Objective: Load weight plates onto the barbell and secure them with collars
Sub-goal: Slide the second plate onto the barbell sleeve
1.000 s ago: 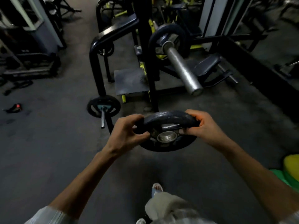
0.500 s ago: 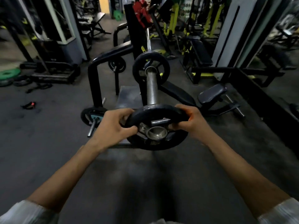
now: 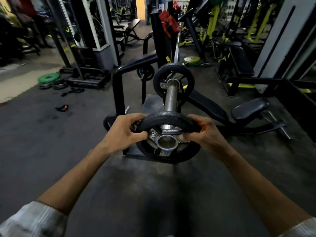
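I hold a small black weight plate (image 3: 168,117) with a steel-ringed centre hole in both hands. My left hand (image 3: 125,130) grips its left rim and my right hand (image 3: 203,130) grips its right rim. The plate is tilted, its hole just below the near end of the steel barbell sleeve (image 3: 171,96). The sleeve points toward me from the rack. A larger black plate (image 3: 173,81) sits further back on the same sleeve. No collar is visible.
A black bench frame (image 3: 119,86) stands left of the sleeve, with a padded bench (image 3: 249,108) to the right. Green and black plates (image 3: 48,78) lie on the floor at far left, more (image 3: 193,59) behind the rack. A small strap (image 3: 62,107) lies on the floor.
My view has risen and the barbell sleeve has swung to point straight at me. The plate in my hands has come up to the sleeve's end.
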